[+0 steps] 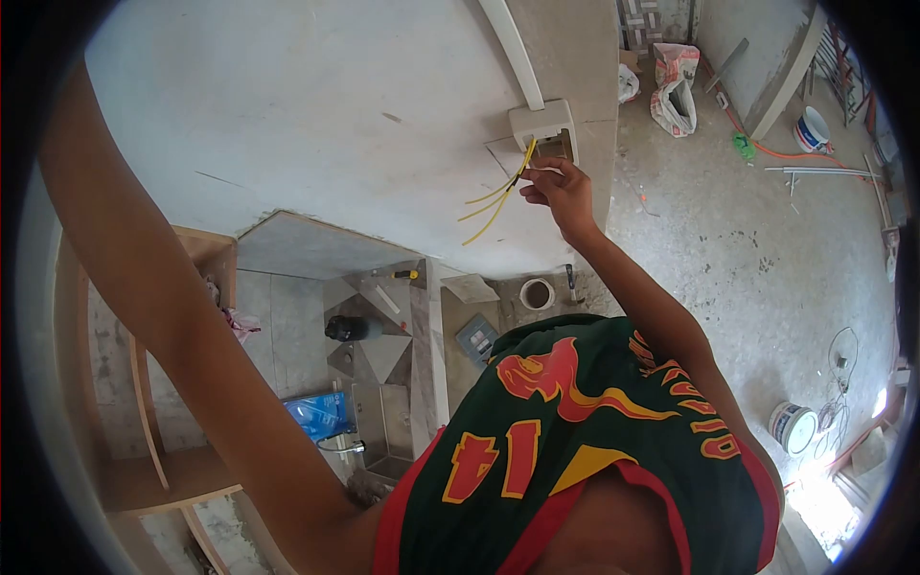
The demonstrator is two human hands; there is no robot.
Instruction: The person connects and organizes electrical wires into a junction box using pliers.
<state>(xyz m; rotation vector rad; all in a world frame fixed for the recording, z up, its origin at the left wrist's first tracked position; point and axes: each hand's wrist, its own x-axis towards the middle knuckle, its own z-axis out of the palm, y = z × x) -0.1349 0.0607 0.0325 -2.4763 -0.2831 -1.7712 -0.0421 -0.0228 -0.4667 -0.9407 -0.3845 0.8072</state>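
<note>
My right hand (563,199) is raised to a white wall box (544,119), its fingers pinched together on a bundle of yellow wires (499,196). The wires come from the box's opening, and their loose ends fan out to the lower left. A short dark band (515,181) shows on the wires close to my fingertips. From the top of the box a white cable duct (511,48) runs up the wall. My left arm stretches along the left side, and its hand lies beyond the view's edge.
Below the wall are a sink (392,422) with a faucet, a dark bottle (353,329) and a blue packet (319,416). Wooden shelving (172,470) stands at left. A bucket (537,294), paint pails (793,427), a sack (676,91) and an orange hose (791,155) occupy the floor.
</note>
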